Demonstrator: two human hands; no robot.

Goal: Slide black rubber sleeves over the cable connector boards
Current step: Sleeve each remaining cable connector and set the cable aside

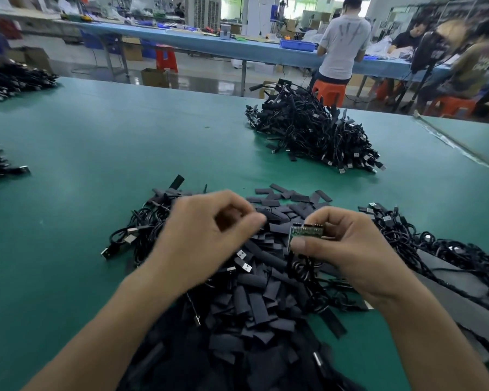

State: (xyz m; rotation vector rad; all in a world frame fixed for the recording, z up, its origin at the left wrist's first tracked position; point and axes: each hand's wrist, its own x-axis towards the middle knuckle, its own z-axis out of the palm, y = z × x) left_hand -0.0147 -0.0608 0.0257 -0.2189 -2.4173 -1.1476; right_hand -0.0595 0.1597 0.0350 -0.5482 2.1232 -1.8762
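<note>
Head view: the right hand (347,249) pinches a board (307,230) between thumb and forefingers, just above the middle of the table (96,142). The board is a small green rectangle, held flat-side toward the camera, with a row of dark pins or parts along its top edge and pale markings on its face. Its thin black cable (301,268) hangs from below the thumb in a loose coil onto the heap beneath.

The left hand (203,238) hovers just beside the board, to its left. Its fingers are curled and the thumb tip is close to them, but it is motion-blurred, and I cannot tell whether anything sits in the pinch.

Under both hands lies a broad heap of sleeves (251,303): short, flat, matt black strips, tumbled in every direction and spreading toward the near edge. A few silver plugs (244,266) poke out among them.

Bare cables with plugs lie at the heap's left side (136,230), and a longer tangle (441,246) lies to its right.

Farther back on the right stands a tall pile (314,134) of cables with black ends sticking out.

Beyond the table, a person (342,43) stands at a blue bench (209,43) by an orange stool (329,93).
</note>
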